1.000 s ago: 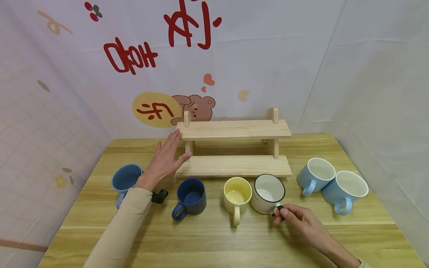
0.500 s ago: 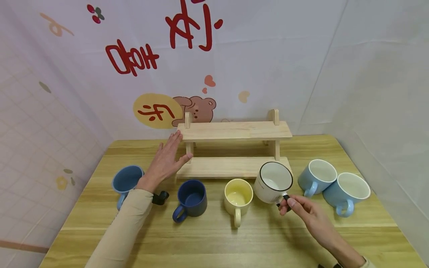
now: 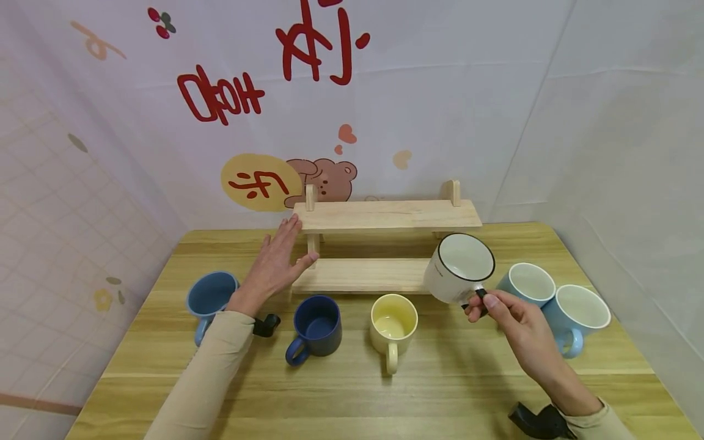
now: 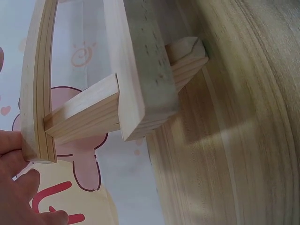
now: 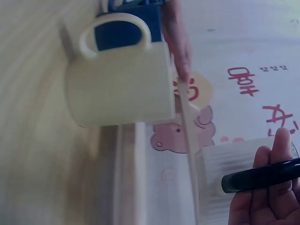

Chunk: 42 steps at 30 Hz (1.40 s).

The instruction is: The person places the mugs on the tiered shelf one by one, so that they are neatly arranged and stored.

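With thumb and fingertips, my right hand (image 3: 519, 333) pinches the black handle of a white enamel-style mug (image 3: 442, 282) with a black rim. The mug is lifted off the table, tilted, in front of the lower board's right end. My left hand (image 3: 271, 266) touches the left end of a two-tier wooden shelf (image 3: 385, 215), its fingertips on the upper board; the left wrist view also has this hand (image 4: 21, 187) at the board's end. In the right wrist view, dark-handle and right-hand fingers (image 5: 283, 154) appear at lower right, with much of the mug out of view.
A yellow mug (image 3: 392, 333) and a dark blue mug (image 3: 319, 333) stand before the shelf. A blue mug (image 3: 211, 296) is by the left forearm. Two light blue mugs (image 3: 530, 284) stand at right, partly behind the right hand. A patterned cloth backdrop (image 3: 440, 110) rises behind.
My right hand has raised the white mug from beside the yellow mug, moving it up and right towards the shelf's right end. The left hand has stayed at the shelf.
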Tool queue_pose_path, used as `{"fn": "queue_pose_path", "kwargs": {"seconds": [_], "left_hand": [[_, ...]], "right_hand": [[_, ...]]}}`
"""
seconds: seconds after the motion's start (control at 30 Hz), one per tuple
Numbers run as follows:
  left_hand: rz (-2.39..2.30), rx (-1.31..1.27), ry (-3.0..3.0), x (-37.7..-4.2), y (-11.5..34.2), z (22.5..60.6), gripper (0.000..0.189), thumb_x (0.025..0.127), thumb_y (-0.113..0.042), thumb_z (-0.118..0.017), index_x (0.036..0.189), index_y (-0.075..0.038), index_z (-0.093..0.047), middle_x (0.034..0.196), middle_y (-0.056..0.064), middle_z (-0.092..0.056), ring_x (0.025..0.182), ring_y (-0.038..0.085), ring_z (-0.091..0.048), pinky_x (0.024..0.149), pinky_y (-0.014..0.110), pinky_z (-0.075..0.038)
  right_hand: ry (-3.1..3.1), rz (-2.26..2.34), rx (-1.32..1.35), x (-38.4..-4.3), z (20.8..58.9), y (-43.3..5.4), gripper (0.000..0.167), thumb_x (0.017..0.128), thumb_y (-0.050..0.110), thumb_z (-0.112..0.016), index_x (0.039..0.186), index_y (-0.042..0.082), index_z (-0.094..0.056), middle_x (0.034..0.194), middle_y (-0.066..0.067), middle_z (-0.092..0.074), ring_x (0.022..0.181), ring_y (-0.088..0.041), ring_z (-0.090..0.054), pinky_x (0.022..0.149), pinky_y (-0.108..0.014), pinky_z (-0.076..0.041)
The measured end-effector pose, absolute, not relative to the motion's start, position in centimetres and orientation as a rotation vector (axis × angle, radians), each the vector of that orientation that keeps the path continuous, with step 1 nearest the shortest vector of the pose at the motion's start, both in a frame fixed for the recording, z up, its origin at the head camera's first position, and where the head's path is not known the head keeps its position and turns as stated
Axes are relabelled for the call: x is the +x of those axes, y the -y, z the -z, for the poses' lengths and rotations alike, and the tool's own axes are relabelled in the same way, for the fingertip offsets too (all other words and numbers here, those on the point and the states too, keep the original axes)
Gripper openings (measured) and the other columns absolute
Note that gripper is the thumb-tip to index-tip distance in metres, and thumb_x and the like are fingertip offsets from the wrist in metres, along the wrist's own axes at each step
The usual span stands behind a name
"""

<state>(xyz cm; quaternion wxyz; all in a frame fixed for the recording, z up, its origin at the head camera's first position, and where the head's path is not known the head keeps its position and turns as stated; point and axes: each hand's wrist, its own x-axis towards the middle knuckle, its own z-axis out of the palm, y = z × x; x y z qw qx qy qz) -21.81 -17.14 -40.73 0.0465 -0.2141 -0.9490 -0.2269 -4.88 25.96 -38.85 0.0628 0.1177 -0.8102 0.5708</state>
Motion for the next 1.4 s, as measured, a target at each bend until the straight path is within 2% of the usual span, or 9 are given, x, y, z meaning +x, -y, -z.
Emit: {"fn": "queue_pose_path", "kwargs": {"seconds": [0.17,0.4,0.73,1.13,1.4], "left_hand": [[0.724,-0.649,2.886,-21.8,16.9,40.8,0.090,0.102,-0.057,-0.056,0.166,-0.005,-0.019,0.174,0.008,-0.009,0.160,0.031,-0.006,0.124,0.063,-0.006],[0.747,-0.637,2.885,-21.7,16.8,40.8,0.089,0.102,-0.056,-0.056,0.166,-0.005,-0.019,0.174,0.007,-0.009,0.159,0.032,-0.007,0.124,0.063,-0.006],[0.756,-0.638,2.887,-21.7,16.9,41.1,0.090,0.102,-0.058,-0.055,0.166,-0.005,-0.018,0.174,0.008,-0.009,0.159,0.034,-0.008,0.124,0.063,-0.007],[0.766,-0.627,2.883,-21.7,16.8,40.9,0.089,0.102,-0.054,-0.058,0.166,-0.005,-0.019,0.174,0.007,-0.009,0.159,0.032,-0.008,0.125,0.060,-0.007],[0.761,-0.622,2.887,-21.8,16.8,41.0,0.090,0.102,-0.056,-0.057,0.166,-0.005,-0.018,0.174,0.007,-0.008,0.159,0.033,-0.008,0.125,0.061,-0.007]], "right_hand": [[2.380,-1.753,0.365,-5.9,38.1,-26.3,0.031,0.113,0.009,-0.042,0.108,-0.008,-0.067,0.091,-0.011,-0.071,0.102,-0.016,-0.068,0.096,-0.018,-0.046],[2.256,-1.882,0.399,-7.3,37.4,-26.3,0.031,0.113,0.011,-0.043,0.110,-0.011,-0.065,0.093,-0.015,-0.068,0.105,-0.018,-0.067,0.100,-0.020,-0.047],[2.130,-1.954,0.338,-9.8,36.5,-25.1,0.037,0.112,0.014,-0.048,0.110,-0.021,-0.061,0.089,-0.007,-0.070,0.104,-0.019,-0.068,0.100,-0.023,-0.049],[2.038,-2.025,0.305,-13.0,35.8,-23.8,0.044,0.109,0.025,-0.055,0.114,-0.018,-0.061,0.089,-0.006,-0.070,0.095,-0.021,-0.069,0.098,-0.027,-0.050],[2.090,-1.965,0.286,-14.7,35.4,-23.2,0.047,0.109,0.032,-0.055,0.116,-0.014,-0.063,0.090,-0.004,-0.071,0.098,-0.020,-0.067,0.101,-0.024,-0.047]]}}
